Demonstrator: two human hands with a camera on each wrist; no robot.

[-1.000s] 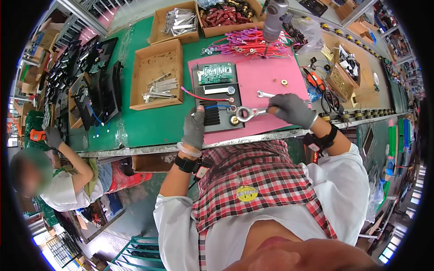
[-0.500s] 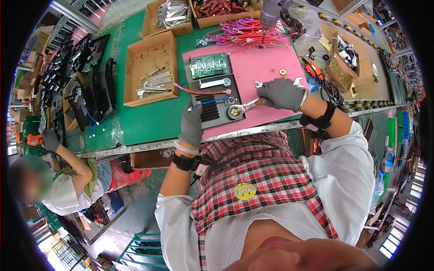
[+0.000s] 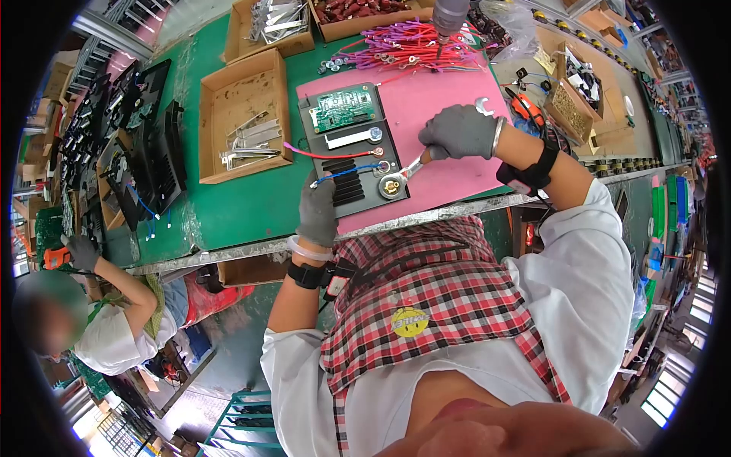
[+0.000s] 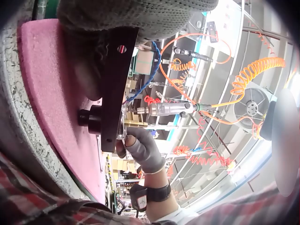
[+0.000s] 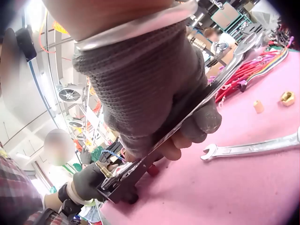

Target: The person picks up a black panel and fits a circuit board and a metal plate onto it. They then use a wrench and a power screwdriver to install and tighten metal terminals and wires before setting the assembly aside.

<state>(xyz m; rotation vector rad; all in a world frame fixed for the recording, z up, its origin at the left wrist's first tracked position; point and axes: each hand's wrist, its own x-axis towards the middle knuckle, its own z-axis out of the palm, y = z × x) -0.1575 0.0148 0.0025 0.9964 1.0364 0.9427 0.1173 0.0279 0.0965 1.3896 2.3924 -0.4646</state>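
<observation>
My gloved right hand (image 3: pixel 462 131) grips a combination wrench (image 3: pixel 413 167) by its shank, the open end jutting out past the fist. Its ring end surrounds a brass fitting (image 3: pixel 391 187) at the near right corner of a black slotted panel (image 3: pixel 371 198). My gloved left hand (image 3: pixel 316 209) holds that panel by its near left edge. On the panel are a green circuit board (image 3: pixel 343 110), a metal strip (image 3: pixel 346 140), a red wire (image 3: pixel 327 156) and a blue wire (image 3: pixel 346 174). From the left wrist, a black threaded part (image 4: pixel 91 119) sticks out under the panel.
A second wrench (image 5: pixel 253 147) and a brass nut (image 5: pixel 287 98) lie on the pink mat (image 3: pixel 442 175). Behind are red wires (image 3: pixel 403 47) beneath a hanging power driver (image 3: pixel 451 17). A cardboard box (image 3: pixel 205 114) of metal strips stands left. Another person (image 3: pixel 114 320) works at far left.
The wrench's ring end has come down over the brass fitting. My right hand has swung the shank away from me, toward the back of the mat. My left hand stays at the panel's edge.
</observation>
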